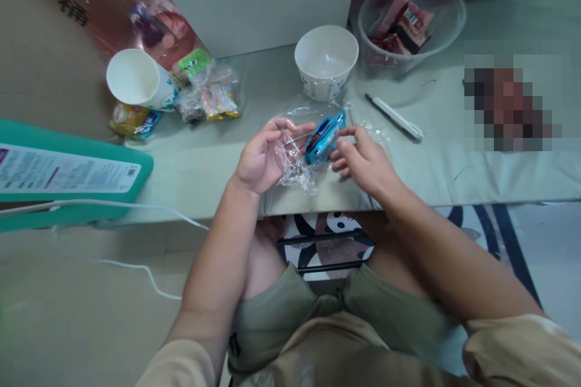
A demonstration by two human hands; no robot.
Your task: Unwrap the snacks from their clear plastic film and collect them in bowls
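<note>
My left hand [265, 154] is over the table with its palm turned inward, holding a crumpled clear plastic bag [295, 172] that drapes across its fingers. Small blue packets [324, 138] stand on edge at the bag's mouth, between my two hands. My right hand [365, 160] is curled, its fingertips against the right side of the packets. How many packets there are cannot be made out. A white paper bowl [327, 63] stands just beyond them.
A white paper cup [140, 80] lies tilted at the left beside bagged snacks [211, 94]. A white pen-like cutter [396, 118] lies right, below a clear plastic bowl [411, 27] with red packets. A green container [77, 169] and white cable [145, 208] are left. Boxes stand behind.
</note>
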